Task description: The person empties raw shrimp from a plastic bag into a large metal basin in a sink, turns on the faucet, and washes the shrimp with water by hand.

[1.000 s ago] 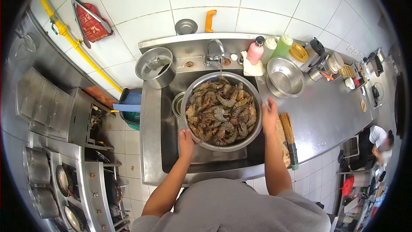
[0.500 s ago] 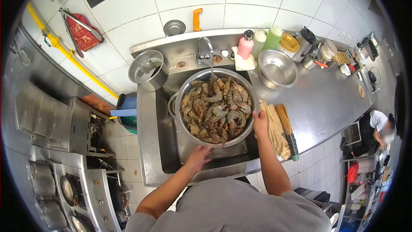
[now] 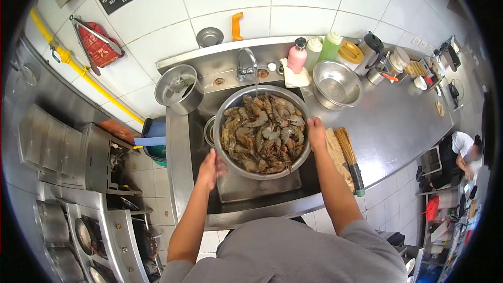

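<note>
A large steel bowl (image 3: 262, 176) full of raw whole shrimp (image 3: 264, 133) sits over the sink (image 3: 251, 194) beneath the faucet (image 3: 246, 65). Water runs from the spout into it. My right hand (image 3: 316, 134) grips the bowl's right rim, its fingers partly hidden behind the edge. At the lower left of the bowl is my left hand (image 3: 211, 170), with fingers spread and nothing in them. It is close to the rim; I cannot tell whether it touches.
A steel pot (image 3: 179, 89) stands on the left of the sink edge. To the right are a steel bowl (image 3: 338, 85), a folded cloth (image 3: 338, 160), a stick brush (image 3: 350, 160) and a pink bottle (image 3: 297, 56). Another person (image 3: 460, 154) is at the far right.
My left hand has moved left and up along the bowl's edge, away from its bottom rim. My right hand stays on the right rim. Some shrimp in the bowl have shifted.
</note>
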Available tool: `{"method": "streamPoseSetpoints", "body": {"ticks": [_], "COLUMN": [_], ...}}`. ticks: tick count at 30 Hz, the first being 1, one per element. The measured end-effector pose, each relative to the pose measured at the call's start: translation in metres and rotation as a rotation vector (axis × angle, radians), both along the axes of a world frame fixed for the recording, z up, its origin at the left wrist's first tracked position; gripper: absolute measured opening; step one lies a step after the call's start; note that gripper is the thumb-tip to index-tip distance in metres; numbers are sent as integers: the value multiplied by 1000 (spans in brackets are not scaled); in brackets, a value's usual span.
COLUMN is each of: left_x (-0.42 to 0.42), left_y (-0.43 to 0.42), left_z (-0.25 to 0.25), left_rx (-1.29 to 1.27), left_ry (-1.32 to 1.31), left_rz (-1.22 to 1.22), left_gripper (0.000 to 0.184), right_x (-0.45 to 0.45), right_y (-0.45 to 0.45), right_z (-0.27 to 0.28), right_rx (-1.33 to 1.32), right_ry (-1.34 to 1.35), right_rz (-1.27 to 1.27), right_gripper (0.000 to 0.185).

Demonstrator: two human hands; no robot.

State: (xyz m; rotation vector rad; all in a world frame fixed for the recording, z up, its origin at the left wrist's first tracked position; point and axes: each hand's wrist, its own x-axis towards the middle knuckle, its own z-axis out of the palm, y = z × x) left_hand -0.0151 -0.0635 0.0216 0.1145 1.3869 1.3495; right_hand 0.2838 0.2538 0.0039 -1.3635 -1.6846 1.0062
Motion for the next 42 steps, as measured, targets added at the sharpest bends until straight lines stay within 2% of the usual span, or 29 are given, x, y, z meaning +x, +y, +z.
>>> {"method": "streamPoseSetpoints", "body": {"ticks": [1, 2, 3, 4, 6, 8, 9, 11, 12, 13, 15, 16, 19, 21, 23, 25, 26, 27, 28, 29, 32, 34, 37, 41, 42], "left_x": [-9, -14, -16, -18, -25, -28, -26, -21, -13, -1, 23, 30, 40, 42, 38, 27, 12, 6, -4, 5, 17, 13, 3, -9, -7], "left_y": [13, 28, 46, 59, 79, 94, 95, 89, 86, 81, 70, 63, 42, 26, 24, 34, 52, 68, 85, 107, 173, 220, 274, 317, 322], "left_z": [-2, 1, 7, 9, 12, 10, 5, -5, -13, -11, -8, -15, -20, -8, 6, 13, 25, 32, 35, 61, 102, 100, 91, 79, 83], "left_rx": [35, 34, 43, 53, 48, 27, 28, -54, -28, -33, 102, 102, 102, -93, -68, 117, 182, 279, 272, 269, 359, 369, 360, 358, 397], "left_ry": [88, 89, 145, 202, 198, 191, 193, 470, 534, 542, 462, 470, 454, 535, 536, 760, 994, 1013, 999, 901, 492, 225, 82, 23, -69], "left_rz": [89, 89, 190, 290, 339, 438, 433, 377, 439, 433, 604, 601, 669, 525, 505, 643, 659, 635, 530, 449, 131, 48, 42, 6, -11], "left_gripper": [57, 57, 56, 56, 54, 51, 51, 41, 38, 38, 39, 39, 37, 35, 29, 22, 21, 22, 23, 25, 28, 34, 39, 43, 45], "right_x": [-2, -4, -7, -9, -13, -16, -16, -19, -20, -22, -29, -34, -50, -60, -65, -63, -61, -62, -62, -61, -61, -60, -62, -60, -60], "right_y": [1, -1, -2, -1, 1, 4, 6, 19, 27, 31, 37, 38, 43, 51, 51, 51, 56, 52, 50, 49, 47, 48, 49, 50, 53], "right_z": [6, 17, 25, 27, 32, 36, 38, 32, 24, 25, 38, 47, 54, 54, 50, 58, 61, 60, 58, 59, 64, 64, 65, 63, 56], "right_rx": [-1, 33, 69, 70, 177, 168, 157, 150, 249, 345, 290, 245, 308, 285, 256, 195, 201, 201, 198, 195, 189, 158, 130, 140, 152], "right_ry": [1, -133, -266, -265, -375, -418, -462, -491, -469, -446, -516, -590, -572, -579, -588, -659, -662, -675, -689, -693, -681, -703, -662, -677, -663], "right_rz": [0, -4, -9, -11, -22, -11, 7, 20, 62, 103, 148, 197, 260, 262, 263, 271, 266, 266, 268, 269, 280, 285, 292, 285, 281], "right_gripper": [37, 37, 37, 37, 36, 35, 35, 33, 33, 33, 34, 35, 38, 39, 40, 44, 44, 46, 47, 47, 49, 48, 49, 46, 46]}}
